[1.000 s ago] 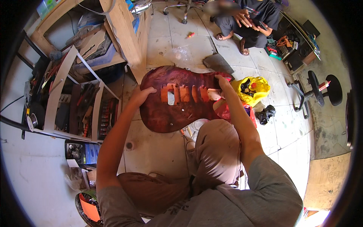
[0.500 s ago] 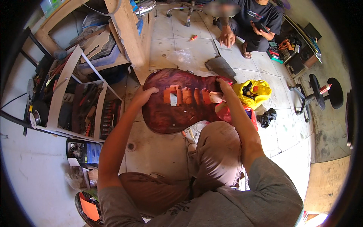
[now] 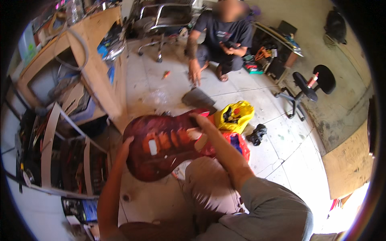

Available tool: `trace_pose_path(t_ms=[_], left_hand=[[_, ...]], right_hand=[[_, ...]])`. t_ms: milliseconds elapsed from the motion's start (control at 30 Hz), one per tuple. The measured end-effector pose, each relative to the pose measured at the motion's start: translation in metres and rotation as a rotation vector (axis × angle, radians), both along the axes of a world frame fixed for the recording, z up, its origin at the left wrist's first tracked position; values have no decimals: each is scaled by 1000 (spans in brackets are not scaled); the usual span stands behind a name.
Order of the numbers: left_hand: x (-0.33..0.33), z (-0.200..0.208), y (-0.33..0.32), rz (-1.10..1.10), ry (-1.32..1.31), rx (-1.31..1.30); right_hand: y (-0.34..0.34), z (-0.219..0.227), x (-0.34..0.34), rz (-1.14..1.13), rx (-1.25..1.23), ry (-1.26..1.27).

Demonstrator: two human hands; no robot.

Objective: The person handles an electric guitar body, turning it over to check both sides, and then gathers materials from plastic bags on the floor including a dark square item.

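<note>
A dark red guitar body [image 3: 150, 168] with wood-coloured cut-outs is held above the tiled floor, over by my bent knee. At its rounded left end, my left hand [image 3: 127, 145] is closed on the edge, thumb over the top face. My right hand [image 3: 203, 123] grips the far right end, near a horn and the pale neck pocket [image 3: 195, 134]; its fingers are partly hidden. Just beyond that hand are a yellow plastic bag [image 3: 243, 121] with things inside and a red plastic bag [image 3: 241, 147].
Another person [image 3: 219, 36] crouches ahead, one hand hanging down, the other holding a dark phone-like object. A grey slab [image 3: 198, 99] and a black crumpled bag [image 3: 257, 134] lie on the floor. Wooden shelving [image 3: 98, 76] and a tool rack [image 3: 48, 148] stand left, a small chair [image 3: 303, 90] right.
My view has swung up and to the right, so the room shifts lower and leftward. Both hands still grip the guitar body. The other person is now seen more fully.
</note>
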State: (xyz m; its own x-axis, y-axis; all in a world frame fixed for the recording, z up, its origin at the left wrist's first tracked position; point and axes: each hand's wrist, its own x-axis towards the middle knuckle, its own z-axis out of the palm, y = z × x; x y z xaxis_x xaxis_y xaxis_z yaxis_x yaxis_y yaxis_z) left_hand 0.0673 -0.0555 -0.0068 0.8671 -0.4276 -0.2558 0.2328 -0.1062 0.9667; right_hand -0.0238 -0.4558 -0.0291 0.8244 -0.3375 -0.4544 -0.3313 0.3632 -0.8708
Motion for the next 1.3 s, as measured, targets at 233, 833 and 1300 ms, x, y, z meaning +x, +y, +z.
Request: trace_pose_path(t_ms=[233,833,1300], left_hand=[[-17,1,19,-19,166,-233],[9,-35,30,102,332,-322],[-100,176,24,466,635,-289]], right_hand=[[22,43,-10,182,215,-167],[43,48,-11,206,-1,-260],[44,266,-98,75,0,34]])
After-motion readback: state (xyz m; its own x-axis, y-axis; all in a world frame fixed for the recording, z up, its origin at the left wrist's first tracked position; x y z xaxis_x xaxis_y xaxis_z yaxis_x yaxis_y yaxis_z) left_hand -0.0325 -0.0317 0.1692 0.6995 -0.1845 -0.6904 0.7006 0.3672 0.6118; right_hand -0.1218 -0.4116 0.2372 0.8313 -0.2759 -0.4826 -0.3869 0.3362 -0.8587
